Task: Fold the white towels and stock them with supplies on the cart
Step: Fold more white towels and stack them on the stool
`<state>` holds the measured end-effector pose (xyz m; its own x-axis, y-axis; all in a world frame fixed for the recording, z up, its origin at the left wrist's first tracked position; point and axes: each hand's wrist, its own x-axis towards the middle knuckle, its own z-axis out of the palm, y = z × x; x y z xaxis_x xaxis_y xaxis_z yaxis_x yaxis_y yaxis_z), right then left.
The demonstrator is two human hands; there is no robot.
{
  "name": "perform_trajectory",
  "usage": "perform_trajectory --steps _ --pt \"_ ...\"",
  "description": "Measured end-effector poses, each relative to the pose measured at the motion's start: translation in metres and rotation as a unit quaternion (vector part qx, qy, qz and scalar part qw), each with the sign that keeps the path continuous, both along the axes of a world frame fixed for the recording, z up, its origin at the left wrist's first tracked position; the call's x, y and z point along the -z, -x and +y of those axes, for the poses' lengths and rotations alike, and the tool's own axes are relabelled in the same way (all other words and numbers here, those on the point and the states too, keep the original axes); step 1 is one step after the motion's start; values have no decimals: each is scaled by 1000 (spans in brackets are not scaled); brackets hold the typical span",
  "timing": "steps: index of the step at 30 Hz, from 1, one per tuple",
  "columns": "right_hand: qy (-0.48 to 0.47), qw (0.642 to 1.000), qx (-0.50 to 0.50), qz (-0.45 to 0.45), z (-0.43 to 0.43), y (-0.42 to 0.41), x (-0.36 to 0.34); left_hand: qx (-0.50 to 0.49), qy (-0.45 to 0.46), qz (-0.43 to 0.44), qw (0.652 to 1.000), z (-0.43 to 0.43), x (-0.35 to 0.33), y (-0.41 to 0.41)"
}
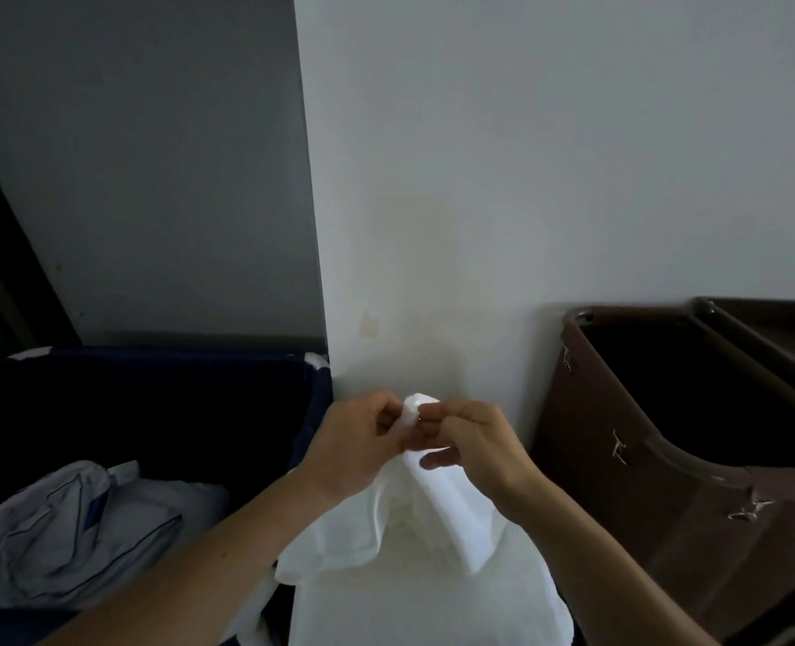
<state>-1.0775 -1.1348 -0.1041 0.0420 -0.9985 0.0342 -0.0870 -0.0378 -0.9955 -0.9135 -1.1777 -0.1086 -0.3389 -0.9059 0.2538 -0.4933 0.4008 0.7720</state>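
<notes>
A white towel (pixel 414 566) hangs down in front of me at the bottom centre of the head view. My left hand (pixel 353 440) and my right hand (pixel 474 447) meet close together at its top edge, both pinching the cloth between fingers and thumb. A small bunch of towel pokes up between the two hands. The rest of it drapes in loose folds below my wrists. On the right stands the brown cart (pixel 619 459), its dark bag compartment open at the top.
A dark blue laundry bin (pixel 162 361) stands at the left, holding white linen with dark piping (pixel 78 529). A white wall corner (pixel 335 272) runs straight ahead between bin and cart. A dark doorway edge shows at the far left.
</notes>
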Motion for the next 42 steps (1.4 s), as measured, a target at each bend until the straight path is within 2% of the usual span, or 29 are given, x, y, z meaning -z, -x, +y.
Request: perform_trajectory --steps 1,3,6,8,12,15,18,22,24,27,28,30,32,34,35,36,39,42 --pt "8 1000 -7 17 0 4 1 15 -13 18 1000 0 -1 -6" --pt "59 991 42 115 -7 18 6 27 -13 42 999 1 -4 -17" --pt "122 942 133 284 -24 41 17 11 -10 109 994 -3 -18 -32" --pt "120 925 86 349 -38 49 24 4 -12 161 987 -8 -31 -37" --pt "111 907 -48 403 -65 39 39 -7 -3 208 978 -13 -47 -42" --pt "89 894 -37 437 -73 32 52 -112 50 229 966 -24 -54 -57" --pt "190 855 -35 482 -67 34 60 -203 80 245 945 -35 -59 -80" --pt "164 808 -133 549 -62 32 75 -234 110 230 938 -40 -55 -98" --pt "201 784 -127 573 -62 32 81 -234 110 242 935 -39 -53 -103" --pt "340 805 -61 481 -64 34 83 -237 98 273 927 -37 -51 -112" --pt "345 821 -53 451 -65 34 81 -233 90 287 925 -36 -51 -114" --pt "279 849 -67 443 -73 36 76 -223 79 307 922 -35 -50 -117" --pt "153 860 -111 474 -81 38 73 -212 75 316 922 -35 -46 -119" --pt "54 899 -131 414 -87 37 69 -208 78 309 925 -33 -42 -119" --pt "37 901 -130 412 -89 35 69 -208 83 303 926 -33 -40 -119" --pt "44 878 -140 456 -92 33 69 -207 88 299 927 -31 -38 -119" --pt "67 778 -178 599 -96 24 68 -192 94 294 932 -29 -32 -115" --pt "96 722 -199 656 -97 10 69 -187 99 291 933 -29 -32 -114"
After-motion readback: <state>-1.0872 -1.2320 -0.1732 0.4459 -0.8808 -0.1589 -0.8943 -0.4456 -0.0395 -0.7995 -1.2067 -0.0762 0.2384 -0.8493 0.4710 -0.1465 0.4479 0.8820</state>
